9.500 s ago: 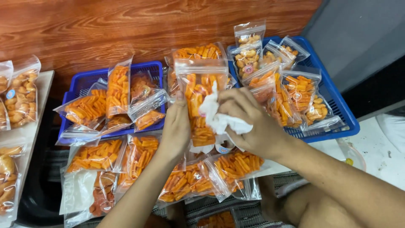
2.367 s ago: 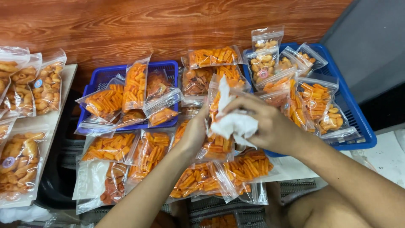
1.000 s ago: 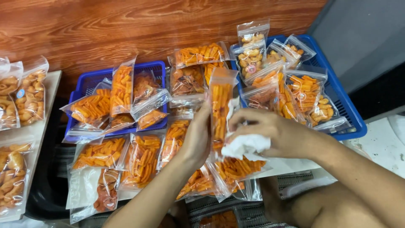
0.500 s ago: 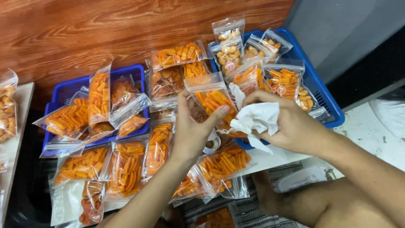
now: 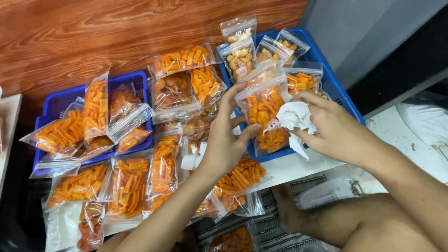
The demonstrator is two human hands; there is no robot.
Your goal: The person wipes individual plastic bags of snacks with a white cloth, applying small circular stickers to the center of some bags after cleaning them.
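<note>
My left hand [image 5: 227, 139] pinches the left edge of a clear zip bag of orange snack sticks [image 5: 264, 112], holding it upright over the pile. My right hand [image 5: 334, 129] presses a crumpled white cloth [image 5: 295, 117] against the right side of that same bag. Below and left of the hands lie more clear bags of orange snacks [image 5: 164, 163], flat on a low surface. The bag stands in front of a blue plastic tray [image 5: 343, 97].
A second blue tray [image 5: 59, 100] at the left holds several snack bags. The right blue tray carries bags of lighter round snacks [image 5: 239, 57]. A red-brown wooden wall [image 5: 93, 37] rises behind. My bare legs [image 5: 373, 228] and a striped mat [image 5: 275, 224] fill the lower right.
The view shifted left. My left hand let one bag down onto the pile and took hold of another bag by the right tray; the cloth in my right hand moved against it.
</note>
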